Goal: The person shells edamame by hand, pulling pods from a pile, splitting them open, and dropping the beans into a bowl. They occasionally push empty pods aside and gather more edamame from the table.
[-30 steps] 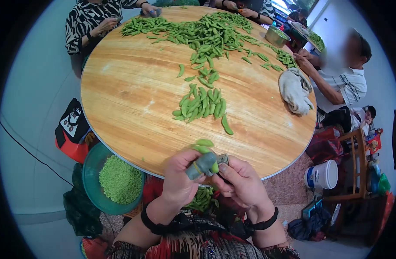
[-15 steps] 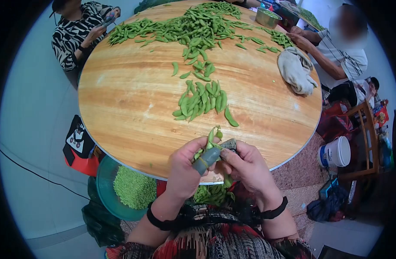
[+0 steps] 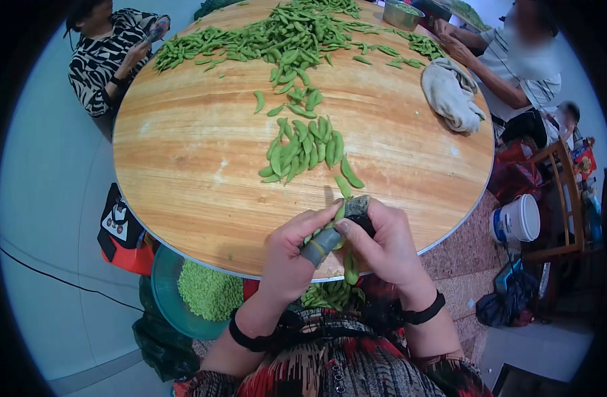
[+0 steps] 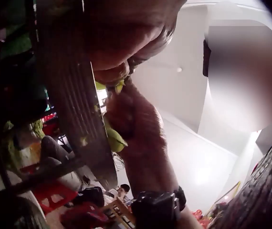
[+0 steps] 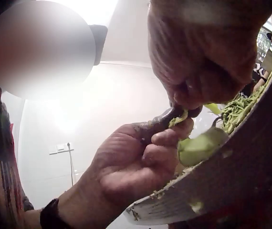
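Note:
Close over the near edge of the round wooden table (image 3: 184,152), my left hand (image 3: 283,255) grips several green soybean pods (image 3: 340,210). A grey cover (image 3: 322,246) with a yellow band wraps its thumb. My right hand (image 3: 389,248) meets it from the right and pinches a pod between thumb and forefinger; a dark, worn cover (image 3: 358,206) sits on that forefinger. One plump pod (image 3: 350,268) hangs below the fingers. In the right wrist view, a pale pod (image 5: 200,148) sticks out beside the left fingers. Ahead lies a small group of pods (image 3: 303,152).
A large heap of pods (image 3: 293,36) covers the table's far side. A grey cloth (image 3: 449,96) and a metal pot (image 3: 403,14) stand at the right. Below the left edge is a teal basin (image 3: 164,291) of shelled beans (image 3: 207,291). Other people sit around the table.
The hands have moved a little away from the body and to the right, staying together at the pods. A pod end now points forward past the fingertips. The head view has shifted.

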{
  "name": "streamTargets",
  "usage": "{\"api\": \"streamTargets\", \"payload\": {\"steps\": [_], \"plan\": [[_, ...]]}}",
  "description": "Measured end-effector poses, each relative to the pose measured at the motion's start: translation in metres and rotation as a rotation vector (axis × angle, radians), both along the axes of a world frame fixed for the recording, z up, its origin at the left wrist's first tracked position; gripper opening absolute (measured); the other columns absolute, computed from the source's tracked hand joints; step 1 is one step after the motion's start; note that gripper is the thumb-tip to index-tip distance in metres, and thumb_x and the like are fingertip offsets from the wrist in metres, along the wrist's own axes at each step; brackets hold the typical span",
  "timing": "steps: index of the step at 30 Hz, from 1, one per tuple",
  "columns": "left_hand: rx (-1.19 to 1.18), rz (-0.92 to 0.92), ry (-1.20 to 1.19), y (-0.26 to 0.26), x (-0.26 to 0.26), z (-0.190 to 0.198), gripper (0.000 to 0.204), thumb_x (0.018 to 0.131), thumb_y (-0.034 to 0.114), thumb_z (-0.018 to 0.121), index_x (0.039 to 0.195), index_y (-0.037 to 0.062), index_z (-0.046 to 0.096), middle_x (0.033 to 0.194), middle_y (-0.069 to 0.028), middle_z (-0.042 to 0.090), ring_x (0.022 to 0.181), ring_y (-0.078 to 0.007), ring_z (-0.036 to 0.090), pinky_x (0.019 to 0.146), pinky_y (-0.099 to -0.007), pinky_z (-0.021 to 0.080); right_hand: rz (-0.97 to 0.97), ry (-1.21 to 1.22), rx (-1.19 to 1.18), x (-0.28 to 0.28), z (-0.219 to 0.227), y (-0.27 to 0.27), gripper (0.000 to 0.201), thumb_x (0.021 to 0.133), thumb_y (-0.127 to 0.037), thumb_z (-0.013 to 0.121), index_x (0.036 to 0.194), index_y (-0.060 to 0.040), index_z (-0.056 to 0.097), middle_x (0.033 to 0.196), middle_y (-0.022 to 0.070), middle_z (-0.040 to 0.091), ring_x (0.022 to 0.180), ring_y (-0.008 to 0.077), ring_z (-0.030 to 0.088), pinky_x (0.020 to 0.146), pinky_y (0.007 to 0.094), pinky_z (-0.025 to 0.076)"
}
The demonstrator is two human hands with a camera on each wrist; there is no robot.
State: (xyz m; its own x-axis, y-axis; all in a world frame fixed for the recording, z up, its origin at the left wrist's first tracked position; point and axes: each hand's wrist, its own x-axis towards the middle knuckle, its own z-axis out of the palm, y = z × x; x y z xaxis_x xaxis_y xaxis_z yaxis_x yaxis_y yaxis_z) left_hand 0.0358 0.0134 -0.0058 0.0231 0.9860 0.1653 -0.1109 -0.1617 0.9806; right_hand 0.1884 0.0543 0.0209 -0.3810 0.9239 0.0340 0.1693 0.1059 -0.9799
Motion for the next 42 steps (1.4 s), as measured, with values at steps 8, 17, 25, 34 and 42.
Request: {"api": "streamTargets", "payload": {"steps": [8, 17, 25, 34, 42], "plan": [[-0.456, -0.041, -0.627, -0.005, 0.006, 0.011, 0.043, 0.082, -0.006, 0.046, 0.124, 0.0028, 0.05, 0.079, 0.0036, 0.05, 0.058, -0.0019, 0.039, 0.047, -0.0136, 0.026, -0.114, -0.386, 0.476, -0.005, -0.003, -0.008, 0.014, 0.081, -0.011, 0.061, 0.084, 0.0008, 0.054, 0.061, 0.0164, 0.057, 0.052, 0.0306, 0.058, 0.046, 0.0346, 0.043], [-0.476, -0.053, -0.792, 0.001, 0.007, 0.012, 0.04, 0.086, 0.0, 0.046, 0.126, -0.0032, 0.044, 0.105, -0.0063, 0.055, 0.071, -0.0067, 0.048, 0.053, -0.0139, 0.037, -0.168, -0.129, 0.307, -0.011, -0.012, -0.009, 0.011, 0.081, -0.01, 0.062, 0.084, 0.0, 0.058, 0.063, 0.0151, 0.059, 0.052, 0.0237, 0.06, 0.049, 0.03, 0.045], [-0.457, -0.039, -0.775, -0.003, -0.003, 0.006, 0.036, 0.086, 0.006, 0.05, 0.121, -0.0031, 0.046, 0.103, -0.0066, 0.054, 0.07, -0.0097, 0.048, 0.053, -0.0165, 0.037, -0.273, 0.005, 0.211, -0.007, -0.017, -0.001, 0.011, 0.08, -0.008, 0.062, 0.083, 0.0021, 0.058, 0.06, 0.0113, 0.058, 0.051, 0.0121, 0.055, 0.047, 0.0257, 0.042], [-0.105, 0.292, -0.035, -0.015, 0.005, 0.022, 0.018, 0.079, 0.004, 0.063, 0.096, -0.001, 0.059, 0.078, -0.0005, 0.059, 0.076, -0.0086, 0.055, 0.07, -0.0227, 0.045, -0.158, -0.274, 0.546, -0.017, 0.006, -0.019, 0.012, 0.075, -0.007, 0.066, 0.077, -0.0002, 0.056, 0.06, 0.0144, 0.056, 0.049, 0.0275, 0.057, 0.046, 0.032, 0.044], [-0.375, 0.087, -0.462, -0.016, -0.007, 0.014, 0.017, 0.077, -0.004, 0.06, 0.094, 0.0002, 0.057, 0.079, -0.0028, 0.059, 0.068, -0.0054, 0.055, 0.059, -0.018, 0.044, 0.049, -0.193, 0.569, -0.008, -0.006, -0.02, 0.011, 0.076, -0.006, 0.064, 0.081, 0.0003, 0.056, 0.056, 0.0097, 0.054, 0.044, 0.0193, 0.054, 0.041, 0.0284, 0.041]]}}
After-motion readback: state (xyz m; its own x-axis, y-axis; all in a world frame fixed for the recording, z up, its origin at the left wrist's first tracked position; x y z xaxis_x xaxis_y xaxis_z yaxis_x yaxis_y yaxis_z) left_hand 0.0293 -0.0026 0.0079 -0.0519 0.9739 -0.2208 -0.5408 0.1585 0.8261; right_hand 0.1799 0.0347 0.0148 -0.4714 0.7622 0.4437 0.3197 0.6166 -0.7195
